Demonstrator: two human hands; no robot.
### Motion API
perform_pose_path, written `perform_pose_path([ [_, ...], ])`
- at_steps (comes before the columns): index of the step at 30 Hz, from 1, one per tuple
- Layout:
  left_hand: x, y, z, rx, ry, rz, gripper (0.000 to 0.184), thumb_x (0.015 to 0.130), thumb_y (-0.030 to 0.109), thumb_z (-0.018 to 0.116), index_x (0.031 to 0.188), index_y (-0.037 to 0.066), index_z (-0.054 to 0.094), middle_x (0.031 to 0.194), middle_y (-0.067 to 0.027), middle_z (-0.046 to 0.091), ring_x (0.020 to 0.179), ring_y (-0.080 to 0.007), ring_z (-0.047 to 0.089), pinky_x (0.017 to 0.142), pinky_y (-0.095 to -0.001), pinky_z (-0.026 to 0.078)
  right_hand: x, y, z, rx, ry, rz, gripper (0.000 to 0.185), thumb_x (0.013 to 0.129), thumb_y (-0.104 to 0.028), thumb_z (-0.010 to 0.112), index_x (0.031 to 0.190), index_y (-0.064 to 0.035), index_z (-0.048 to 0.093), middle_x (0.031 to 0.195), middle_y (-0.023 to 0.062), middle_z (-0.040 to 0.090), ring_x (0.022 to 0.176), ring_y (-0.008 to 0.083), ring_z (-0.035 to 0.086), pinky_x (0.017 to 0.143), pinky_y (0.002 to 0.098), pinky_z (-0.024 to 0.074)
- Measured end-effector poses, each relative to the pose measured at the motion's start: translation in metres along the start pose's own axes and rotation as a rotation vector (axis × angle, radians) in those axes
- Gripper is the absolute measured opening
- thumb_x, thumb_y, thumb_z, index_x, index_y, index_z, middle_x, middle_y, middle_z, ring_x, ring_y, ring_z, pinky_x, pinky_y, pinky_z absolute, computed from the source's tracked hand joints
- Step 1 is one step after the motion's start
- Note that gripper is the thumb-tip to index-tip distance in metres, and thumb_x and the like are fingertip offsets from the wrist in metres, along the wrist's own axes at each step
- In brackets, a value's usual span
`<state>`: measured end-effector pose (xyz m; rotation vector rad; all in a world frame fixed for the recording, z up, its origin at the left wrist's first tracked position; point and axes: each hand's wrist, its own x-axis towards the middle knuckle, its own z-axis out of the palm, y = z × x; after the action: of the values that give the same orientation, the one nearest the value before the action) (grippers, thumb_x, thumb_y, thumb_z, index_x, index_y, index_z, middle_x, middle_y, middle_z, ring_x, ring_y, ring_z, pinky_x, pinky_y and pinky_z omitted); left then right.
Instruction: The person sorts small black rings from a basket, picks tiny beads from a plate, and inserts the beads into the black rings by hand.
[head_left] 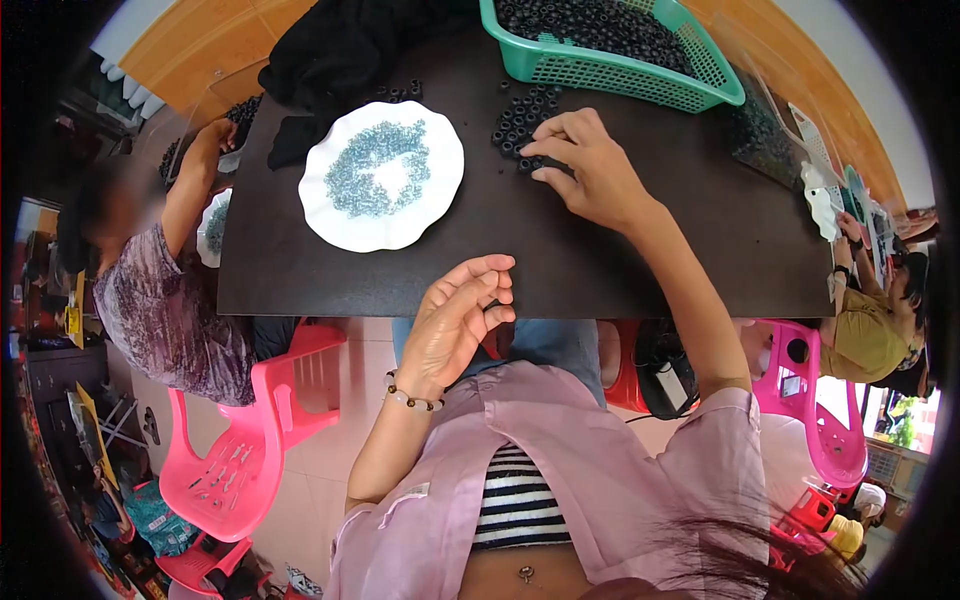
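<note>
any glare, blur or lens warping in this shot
Head view: strong fisheye look, the surroundings bowed inside a dark rounded border; the white plate is bright, its middle nearly washed out; the window at right is overexposed; a smudge blurs the head of the person at left; black beads in the green basket partly merge

On one dark bench (pixel 600 270), one green perforated basket (pixel 625 80) and one large white scalloped plate (pixel 325 205) are seen. Black beads (pixel 515 120) are heaped too densely to be counted, as are small translucent beads (pixel 378 150). One left hand (pixel 460 320), one right hand (pixel 592 172) and one bracelet (pixel 413 401) are shown. Two co-workers, one at left (pixel 165 300) and one at right (pixel 870 330), are seen beside the bench.
</note>
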<state>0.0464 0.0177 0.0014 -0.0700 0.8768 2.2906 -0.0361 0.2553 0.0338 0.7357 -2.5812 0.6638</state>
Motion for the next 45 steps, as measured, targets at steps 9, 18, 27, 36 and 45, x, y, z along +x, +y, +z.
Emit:
perform_pose_path([
  [9,-0.002,0.002,0.001,-0.014,-0.004,-0.001,0.023,0.093,0.014,0.055,0.111,0.0,0.059,0.09,-0.0024,0.059,0.08,-0.0096,0.056,0.072,-0.0261,0.049,0.007,-0.002,0.012,-0.032,-0.013,-0.013,0.019,0.073,-0.005,0.07,0.091,-0.0079,0.066,0.1,0.0042,0.059,0.096,0.0263,0.051,0.081,0.0342,0.0458],
  [18,-0.002,0.002,0.013,-0.06,-0.031,0.057,0.034,0.096,0.027,0.053,0.116,0.0,0.056,0.092,-0.0018,0.059,0.078,-0.0077,0.054,0.072,-0.0237,0.047,-0.029,-0.063,0.002,0.887,0.06,0.231,0.02,0.076,-0.01,0.073,0.094,-0.0029,0.065,0.108,0.0088,0.057,0.1,0.0157,0.051,0.086,0.0286,0.0404],
  [27,-0.001,-0.004,0.01,-0.096,-0.165,0.055,0.034,0.093,0.027,0.056,0.116,0.002,0.056,0.094,-0.0002,0.06,0.079,-0.0071,0.056,0.076,-0.0257,0.047,-0.046,-0.083,0.021,1.135,0.096,0.284,0.021,0.079,-0.013,0.073,0.095,-0.003,0.064,0.108,0.0089,0.056,0.091,0.0122,0.05,0.081,0.027,0.0417],
  [36,-0.002,-0.008,0.008,-0.157,-0.076,0.008,0.028,0.092,0.023,0.059,0.111,0.002,0.061,0.088,0.0005,0.06,0.076,-0.0061,0.054,0.072,-0.0217,0.046,-0.05,-0.083,0.023,0.997,0.028,0.276,0.017,0.079,-0.008,0.071,0.094,-0.0033,0.064,0.107,0.0077,0.057,0.079,0.0083,0.047,0.075,0.0239,0.0429],
  [45,-0.003,0.001,-0.004,-0.214,-0.058,0.018,0.027,0.091,0.021,0.062,0.107,0.0,0.062,0.086,0.0002,0.058,0.075,-0.0074,0.053,0.072,-0.023,0.046,-0.028,-0.039,-0.007,0.517,0.037,0.444,0.014,0.081,-0.006,0.066,0.095,-0.0019,0.066,0.087,0.0012,0.064,0.072,0.0076,0.053,0.068,0.0228,0.0445],
])
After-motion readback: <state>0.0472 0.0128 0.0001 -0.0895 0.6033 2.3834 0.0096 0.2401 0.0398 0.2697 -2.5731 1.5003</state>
